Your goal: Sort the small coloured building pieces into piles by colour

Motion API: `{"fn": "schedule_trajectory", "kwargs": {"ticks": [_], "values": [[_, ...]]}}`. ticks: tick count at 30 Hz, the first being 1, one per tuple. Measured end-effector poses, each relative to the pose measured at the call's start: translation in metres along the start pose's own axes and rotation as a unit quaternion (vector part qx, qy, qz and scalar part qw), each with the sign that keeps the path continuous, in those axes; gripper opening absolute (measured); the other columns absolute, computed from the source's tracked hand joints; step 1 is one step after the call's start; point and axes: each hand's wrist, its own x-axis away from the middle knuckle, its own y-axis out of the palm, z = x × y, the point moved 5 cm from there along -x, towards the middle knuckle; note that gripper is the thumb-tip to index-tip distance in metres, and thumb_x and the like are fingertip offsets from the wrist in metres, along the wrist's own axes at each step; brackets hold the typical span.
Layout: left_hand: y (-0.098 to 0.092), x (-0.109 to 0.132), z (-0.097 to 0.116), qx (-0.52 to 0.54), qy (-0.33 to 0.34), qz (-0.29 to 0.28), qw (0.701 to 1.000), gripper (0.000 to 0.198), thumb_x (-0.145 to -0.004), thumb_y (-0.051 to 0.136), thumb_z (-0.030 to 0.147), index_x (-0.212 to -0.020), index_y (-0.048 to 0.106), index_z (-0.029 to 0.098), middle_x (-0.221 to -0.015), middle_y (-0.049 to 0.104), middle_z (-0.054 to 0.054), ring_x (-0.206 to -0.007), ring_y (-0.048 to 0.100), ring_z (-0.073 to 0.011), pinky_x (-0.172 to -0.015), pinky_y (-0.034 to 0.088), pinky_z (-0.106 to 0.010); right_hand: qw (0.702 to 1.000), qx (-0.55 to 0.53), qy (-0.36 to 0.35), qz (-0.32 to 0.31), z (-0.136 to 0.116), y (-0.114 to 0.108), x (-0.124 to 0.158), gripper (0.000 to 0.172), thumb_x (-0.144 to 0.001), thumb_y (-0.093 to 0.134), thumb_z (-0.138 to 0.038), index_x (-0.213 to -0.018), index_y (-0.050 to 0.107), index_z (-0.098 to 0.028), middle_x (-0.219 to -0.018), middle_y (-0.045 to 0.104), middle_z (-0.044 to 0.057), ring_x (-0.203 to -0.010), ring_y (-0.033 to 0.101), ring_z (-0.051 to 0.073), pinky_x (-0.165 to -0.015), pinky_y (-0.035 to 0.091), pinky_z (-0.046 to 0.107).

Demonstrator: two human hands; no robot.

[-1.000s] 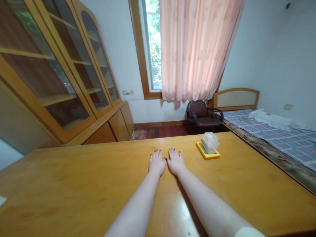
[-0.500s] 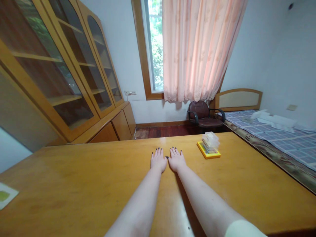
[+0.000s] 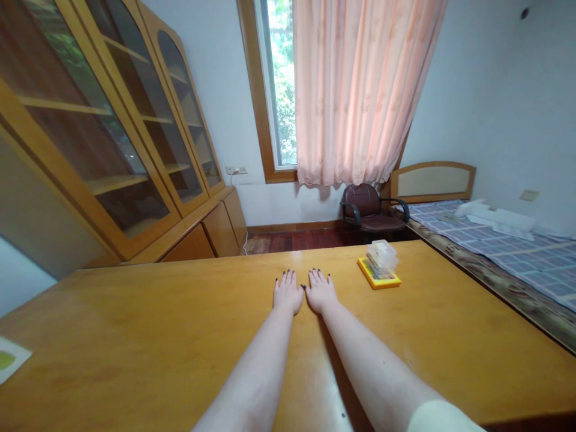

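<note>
Both arms reach out over a wooden table (image 3: pixel 148 336). My left hand (image 3: pixel 287 294) lies flat, palm down, near the far edge, its fingers extended and holding nothing. Beside it my right hand (image 3: pixel 321 291) also rests flat on the wood, fingers stretched forward. The two thumbs point inward and almost meet, or touch; I cannot tell which. To the right of my right hand, apart from it, is a flat yellow box (image 3: pixel 386 284). Stacked on that box are clear plastic cases (image 3: pixel 382 258), whose contents are too small to make out.
A white card with a green patch (image 3: pixel 15 359) lies at the table's left edge. Behind the table stand a glass-door cabinet (image 3: pixel 130 120) on the left and a brown armchair (image 3: pixel 366 207). A bed with a checked cover (image 3: pixel 486 240) borders the right side.
The whole view has shifted very slightly. Both hands stay flat in the same place on the table, and the box and cases have not moved.
</note>
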Motion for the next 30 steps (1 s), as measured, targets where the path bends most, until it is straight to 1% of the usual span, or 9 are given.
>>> {"fn": "schedule_trajectory", "kwargs": {"ticks": [4, 8, 11, 13, 16, 19, 23, 27, 30], "values": [[0.000, 0.000, -0.001, 0.044, 0.007, 0.020, 0.999, 0.057, -0.086, 0.037, 0.035, -0.140, 0.036, 0.016, -0.152, 0.026, -0.009, -0.141, 0.020, -0.0235, -0.115, 0.010, -0.047, 1.000, -0.017, -0.007, 0.014, -0.004, -0.001, 0.006, 0.061, -0.091, 0.026, -0.041, -0.145, 0.026, -0.013, -0.153, 0.020, 0.009, -0.142, 0.014, 0.022, -0.113, 0.002, 0.046], [-0.006, 0.000, -0.019, 0.276, -0.017, 0.100, 0.956, 0.042, -0.082, 0.050, 0.033, -0.119, 0.058, 0.017, -0.136, 0.052, -0.011, -0.132, 0.038, -0.0234, -0.114, 0.020, -0.041, 0.990, -0.056, -0.018, 0.130, -0.001, -0.020, 0.023, 0.053, -0.088, 0.036, -0.032, -0.136, 0.043, -0.012, -0.147, 0.036, 0.013, -0.136, 0.028, 0.022, -0.114, 0.006, 0.041], [-0.007, -0.002, -0.039, 0.375, -0.046, 0.144, 0.915, 0.035, -0.089, 0.036, 0.031, -0.110, 0.061, 0.019, -0.119, 0.064, -0.008, -0.114, 0.056, -0.0179, -0.101, 0.040, -0.033, 0.950, -0.097, 0.024, 0.297, 0.030, -0.061, 0.040, 0.046, -0.086, 0.038, -0.031, -0.127, 0.050, -0.013, -0.137, 0.048, 0.013, -0.127, 0.040, 0.024, -0.112, 0.017, 0.043], [-0.006, -0.004, -0.049, 0.407, -0.063, 0.166, 0.896, 0.038, -0.091, 0.027, 0.028, -0.108, 0.059, 0.017, -0.114, 0.065, -0.009, -0.108, 0.059, -0.0162, -0.093, 0.046, -0.031, 0.903, -0.105, 0.057, 0.412, 0.062, -0.098, 0.051, 0.048, -0.085, 0.042, -0.034, -0.127, 0.050, -0.012, -0.132, 0.051, 0.016, -0.121, 0.044, 0.027, -0.107, 0.025, 0.048], [-0.003, -0.007, -0.054, 0.451, -0.071, 0.184, 0.871, 0.034, -0.089, 0.030, 0.028, -0.099, 0.061, 0.016, -0.105, 0.068, -0.009, -0.100, 0.063, -0.0165, -0.085, 0.049, -0.029, 0.856, -0.058, 0.128, 0.498, 0.112, -0.144, 0.059, 0.050, -0.083, 0.047, -0.037, -0.128, 0.049, -0.014, -0.136, 0.044, 0.018, -0.125, 0.038, 0.033, -0.105, 0.023, 0.056], [0.000, -0.008, -0.050, 0.478, -0.057, 0.180, 0.858, 0.027, -0.086, 0.039, 0.030, -0.089, 0.063, 0.017, -0.095, 0.070, -0.007, -0.091, 0.065, -0.0172, -0.078, 0.051, -0.028, 0.875, -0.008, 0.193, 0.443, 0.148, -0.164, 0.051, 0.054, -0.082, 0.049, -0.042, -0.130, 0.049, -0.018, -0.144, 0.032, 0.019, -0.130, 0.031, 0.037, -0.105, 0.017, 0.059], [0.001, -0.008, -0.044, 0.492, -0.039, 0.159, 0.855, 0.027, -0.084, 0.044, 0.035, -0.083, 0.064, 0.017, -0.088, 0.070, -0.007, -0.085, 0.065, -0.0179, -0.073, 0.050, -0.027, 0.908, -0.036, 0.235, 0.346, 0.172, -0.160, 0.040, 0.069, -0.080, 0.048, -0.055, -0.138, 0.040, -0.019, -0.148, 0.026, 0.019, -0.132, 0.030, 0.037, -0.107, 0.016, 0.056], [0.002, -0.007, -0.043, 0.489, -0.034, 0.149, 0.859, 0.029, -0.085, 0.043, 0.037, -0.084, 0.064, 0.017, -0.089, 0.069, -0.007, -0.085, 0.064, -0.0181, -0.073, 0.050, -0.028, 0.883, -0.150, 0.295, 0.331, 0.188, -0.136, 0.047, 0.109, -0.068, 0.056, -0.066, -0.147, 0.008, -0.009, -0.149, 0.023, 0.023, -0.132, 0.032, 0.037, -0.106, 0.028, 0.048], [0.002, -0.007, -0.042, 0.483, -0.033, 0.143, 0.863, 0.029, -0.086, 0.042, 0.036, -0.085, 0.064, 0.017, -0.090, 0.069, -0.008, -0.084, 0.064, -0.0178, -0.073, 0.050, -0.027, 0.866, -0.181, 0.338, 0.320, 0.196, -0.111, 0.057, 0.126, -0.058, 0.064, -0.068, -0.147, -0.002, -0.009, -0.151, 0.015, 0.024, -0.134, 0.029, 0.038, -0.107, 0.028, 0.047]]}}
